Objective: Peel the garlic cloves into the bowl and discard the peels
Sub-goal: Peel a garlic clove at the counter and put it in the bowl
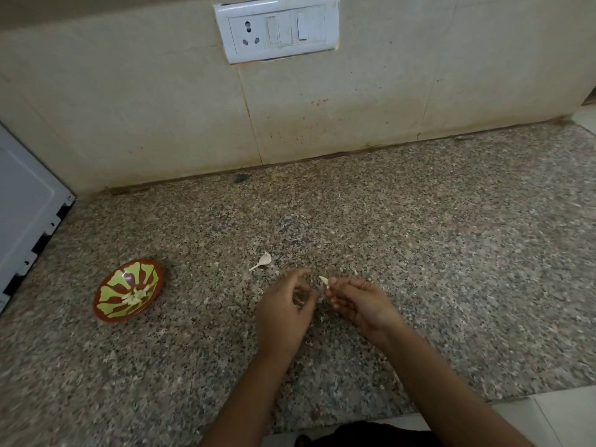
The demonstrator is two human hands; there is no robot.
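Note:
A small garlic clove is pinched between the thumb and fingers of my right hand, just above the granite counter. My left hand hovers close beside it with curled fingers; whether it holds a bit of peel is hidden. A brown bowl with a green pattern sits to the left, with several peeled cloves inside. A garlic stem with papery skin lies on the counter just beyond my hands.
The speckled granite counter runs back to a tiled wall with a white socket panel. A white appliance stands at the far left. The counter's front edge drops off at the lower right.

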